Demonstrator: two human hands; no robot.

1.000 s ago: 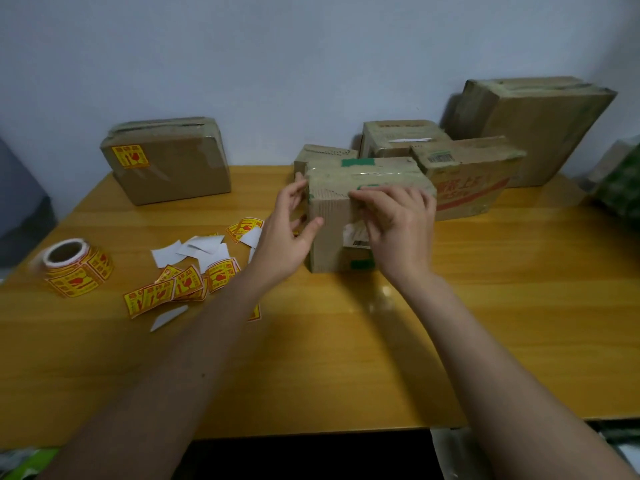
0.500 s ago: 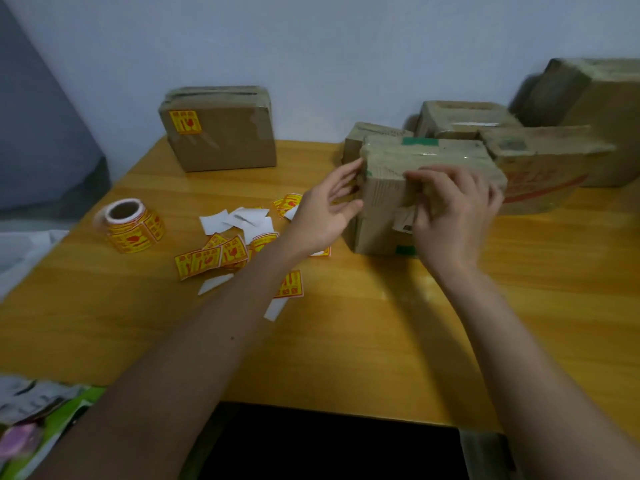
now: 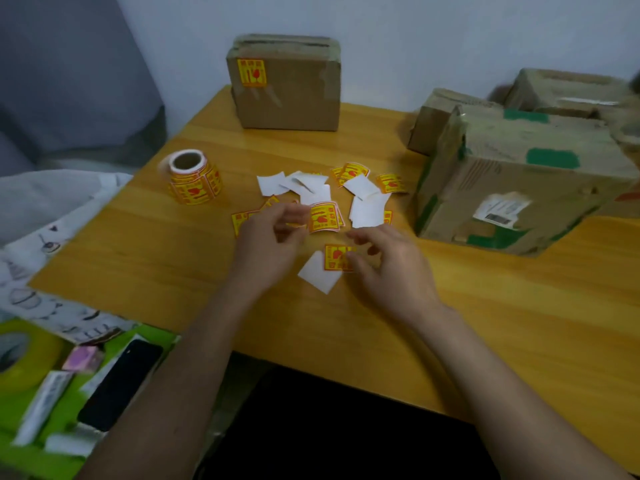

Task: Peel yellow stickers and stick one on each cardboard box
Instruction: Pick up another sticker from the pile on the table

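Yellow sticker (image 3: 323, 218) pinched upright in left hand (image 3: 266, 244), right hand (image 3: 391, 268) fingers loosely curled, holding nothing

On the table (image 3: 519, 323), loose stickers (image 3: 323, 218) lie at centre. The sticker roll (image 3: 194, 178) stands at nine o'clock of them, the labelled box (image 3: 285, 83) at twelve, the taped box (image 3: 519, 181) at three. Both hands hover at six, beside one sticker (image 3: 337, 258).
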